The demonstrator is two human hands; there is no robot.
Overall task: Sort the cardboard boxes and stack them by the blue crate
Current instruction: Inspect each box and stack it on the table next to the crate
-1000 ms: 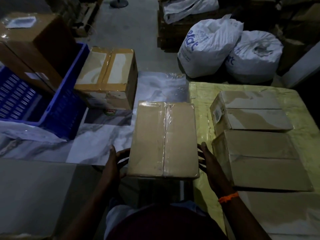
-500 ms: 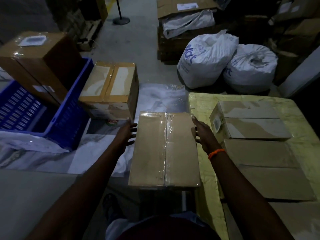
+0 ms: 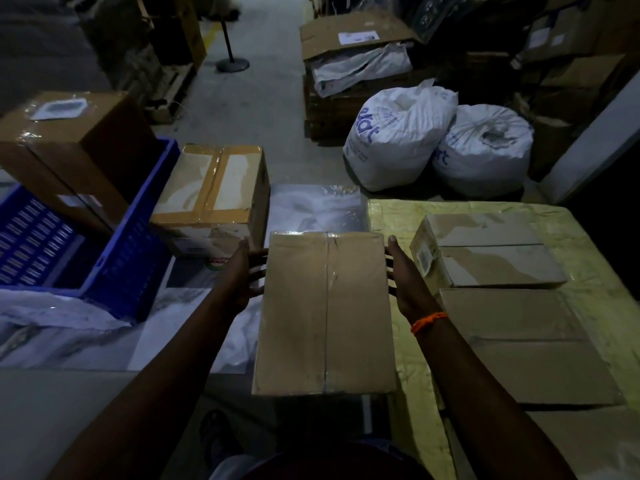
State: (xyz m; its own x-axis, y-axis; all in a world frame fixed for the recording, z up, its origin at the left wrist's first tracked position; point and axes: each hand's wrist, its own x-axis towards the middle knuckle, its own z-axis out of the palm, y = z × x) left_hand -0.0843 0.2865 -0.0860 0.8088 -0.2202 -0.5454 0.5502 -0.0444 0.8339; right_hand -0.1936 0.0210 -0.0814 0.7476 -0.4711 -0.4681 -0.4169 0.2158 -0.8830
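Observation:
A long taped cardboard box (image 3: 325, 313) is in the middle of the view, held between both hands. My left hand (image 3: 244, 271) presses its left side near the far end, and my right hand (image 3: 403, 275), with an orange wristband, presses its right side. The blue crate (image 3: 117, 258) stands at the left with a large brown box (image 3: 69, 150) leaning in it. A tan taped box (image 3: 214, 195) sits right beside the crate. Two more flat boxes lie to the right: a smaller one (image 3: 485, 251) and a larger one (image 3: 526, 344).
The right-hand boxes lie on a yellow-covered table (image 3: 588, 258). White plastic sheeting (image 3: 69, 323) covers the surface by the crate. Two white sacks (image 3: 398, 136) sit on the floor beyond, with a stack of cartons (image 3: 353, 43) and a post stand (image 3: 231, 64) behind.
Both hands slid from the box's near end up along its sides to the far end. The box has shifted slightly forward, toward the tan box.

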